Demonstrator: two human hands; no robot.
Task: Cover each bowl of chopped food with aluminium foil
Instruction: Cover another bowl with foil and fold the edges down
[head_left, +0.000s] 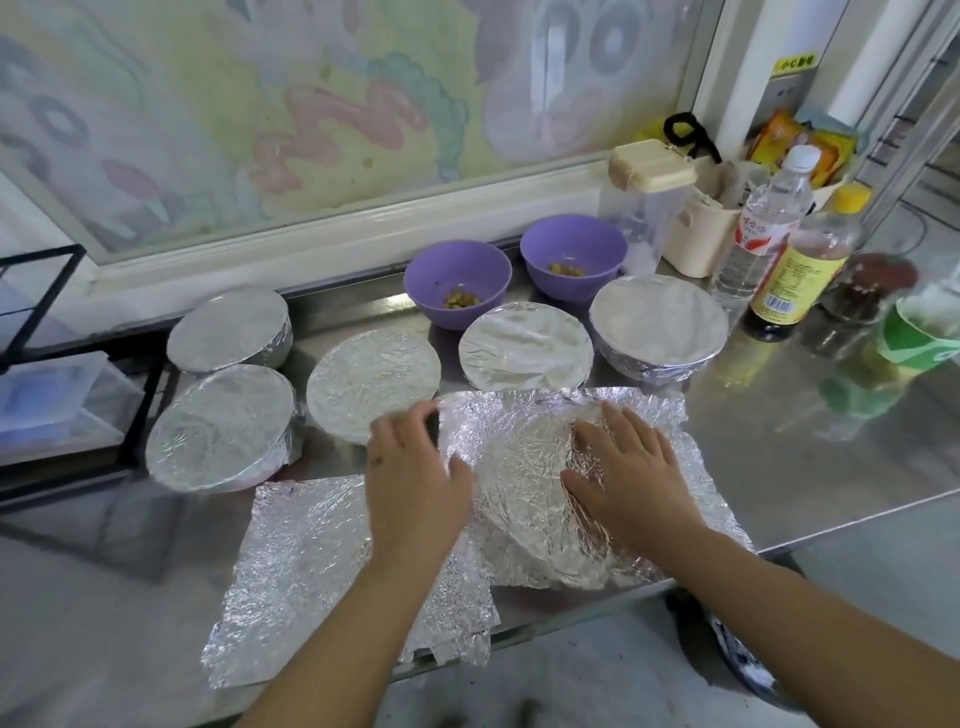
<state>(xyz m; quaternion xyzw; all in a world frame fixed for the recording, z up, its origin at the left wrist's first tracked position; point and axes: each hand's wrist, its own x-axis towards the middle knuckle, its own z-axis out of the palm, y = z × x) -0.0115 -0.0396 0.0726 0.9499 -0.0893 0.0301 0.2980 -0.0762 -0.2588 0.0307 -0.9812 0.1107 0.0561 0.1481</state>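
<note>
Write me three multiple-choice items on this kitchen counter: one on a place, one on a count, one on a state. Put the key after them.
1. Where do the two uncovered purple bowls stand?
A. At the counter's front edge
B. At the back, by the window ledge
C. On the black rack

2. How many wrapped bowls are finished, apart from the one being covered?
A. Three
B. Five
C. Seven

3. How does the right hand lie?
A. Round a bottle
B. In an empty fist
C. Flat on the foil sheet

Key:
1 B: they sit behind the wrapped bowls, nearest the ledge.
2 B: five smooth foil tops show.
3 C: its fingers are spread out on the sheet.
</note>
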